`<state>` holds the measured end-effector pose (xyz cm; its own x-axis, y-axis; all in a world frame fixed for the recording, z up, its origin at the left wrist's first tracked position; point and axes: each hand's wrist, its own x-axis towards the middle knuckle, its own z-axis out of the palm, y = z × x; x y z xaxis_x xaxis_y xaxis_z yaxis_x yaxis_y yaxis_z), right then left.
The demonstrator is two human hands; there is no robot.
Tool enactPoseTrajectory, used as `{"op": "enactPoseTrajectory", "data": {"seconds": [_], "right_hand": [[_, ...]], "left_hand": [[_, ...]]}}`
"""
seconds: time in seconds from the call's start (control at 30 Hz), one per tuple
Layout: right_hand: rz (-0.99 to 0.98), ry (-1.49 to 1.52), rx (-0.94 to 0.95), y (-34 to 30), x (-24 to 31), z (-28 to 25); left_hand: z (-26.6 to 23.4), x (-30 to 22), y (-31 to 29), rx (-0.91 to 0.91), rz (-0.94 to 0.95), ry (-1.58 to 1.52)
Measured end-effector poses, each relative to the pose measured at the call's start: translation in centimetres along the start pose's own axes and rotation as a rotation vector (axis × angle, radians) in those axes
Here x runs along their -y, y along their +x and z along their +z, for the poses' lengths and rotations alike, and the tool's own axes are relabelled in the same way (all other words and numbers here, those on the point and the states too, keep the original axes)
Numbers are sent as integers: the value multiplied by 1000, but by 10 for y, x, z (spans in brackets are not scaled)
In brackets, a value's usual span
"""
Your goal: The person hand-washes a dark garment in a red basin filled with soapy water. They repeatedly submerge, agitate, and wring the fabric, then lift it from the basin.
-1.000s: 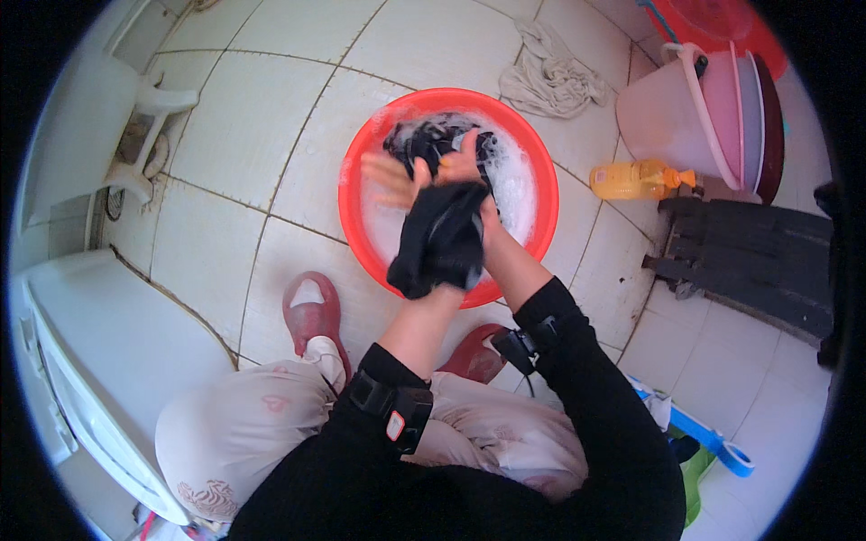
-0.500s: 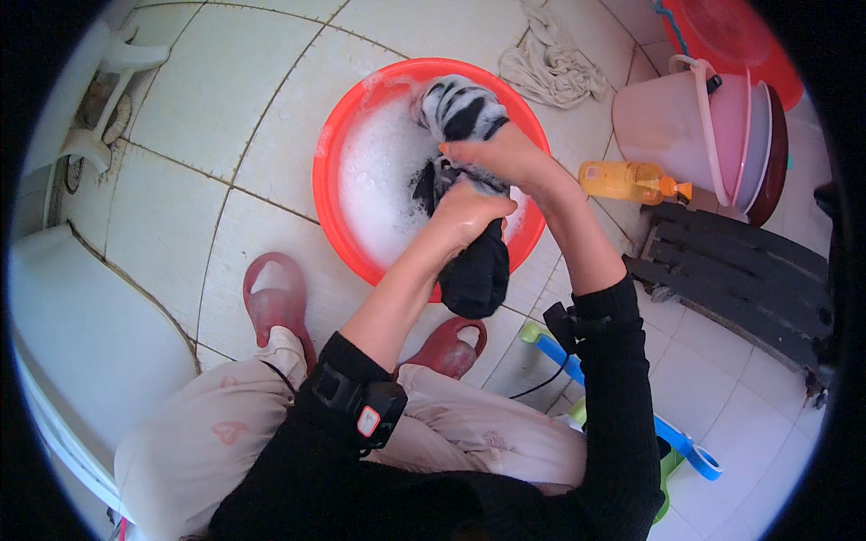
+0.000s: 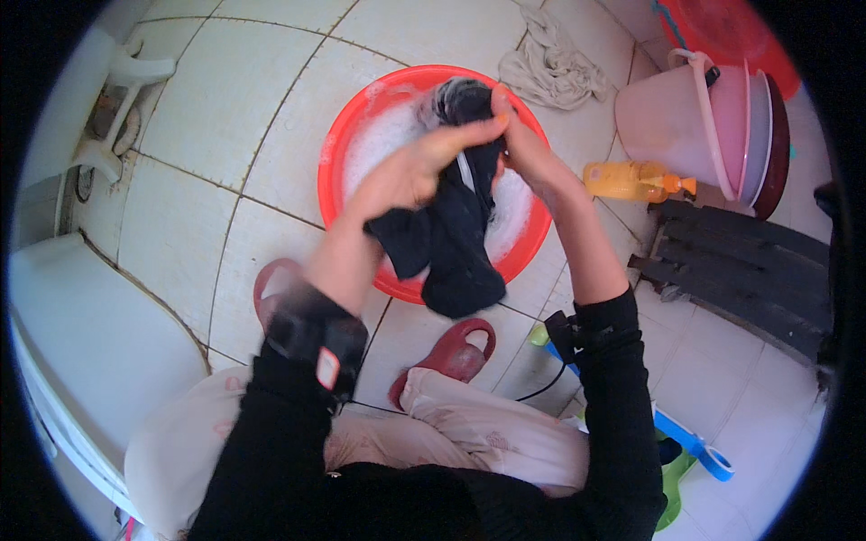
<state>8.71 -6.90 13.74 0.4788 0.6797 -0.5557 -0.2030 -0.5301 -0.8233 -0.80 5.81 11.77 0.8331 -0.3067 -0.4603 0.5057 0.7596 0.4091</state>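
A dark, wet garment (image 3: pixel 456 239), perhaps black clothing, hangs bunched from my hands over the near rim of a red basin (image 3: pixel 328 171). Its upper end carries white lather and dips over the foamy water (image 3: pixel 383 135). My right hand (image 3: pixel 525 151) is closed round the upper part of the cloth. Beside it, my left hand (image 3: pixel 410 176) holds the cloth from the left, its thumb side reaching across toward the right hand. The left hand is somewhat smeared by motion, and the cloth hides some fingers.
Right of the basin lie an orange pump bottle (image 3: pixel 631 181), a pink bucket (image 3: pixel 663 122) and a dark slatted stool (image 3: pixel 740 261). A crumpled pale cloth (image 3: pixel 555 72) is on the tiles behind. My red slippers (image 3: pixel 456 352) are close in front of the basin.
My left hand has shifted up and left, now lying higher along the garment. More of the dark cloth hangs down, spread wider to the left. The striped foamy end has dropped lower.
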Motion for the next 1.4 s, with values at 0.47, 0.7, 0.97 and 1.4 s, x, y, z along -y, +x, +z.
{"op": "enactPoseTrajectory", "data": {"seconds": [0.47,0.7,0.97,1.4], "right_hand": [[-35,1083,607,0,-21,64],[-135,1560,38,12,-50,81],[97,54,-46,-34,18,3],[264,1049,-23,-65,-47,20]], "left_hand": [[8,-99,-73,-105,-284,332],[16,-87,-94,143,-395,152],[33,-52,-88,341,-582,183],[28,-16,-46,430,-399,-608]]}}
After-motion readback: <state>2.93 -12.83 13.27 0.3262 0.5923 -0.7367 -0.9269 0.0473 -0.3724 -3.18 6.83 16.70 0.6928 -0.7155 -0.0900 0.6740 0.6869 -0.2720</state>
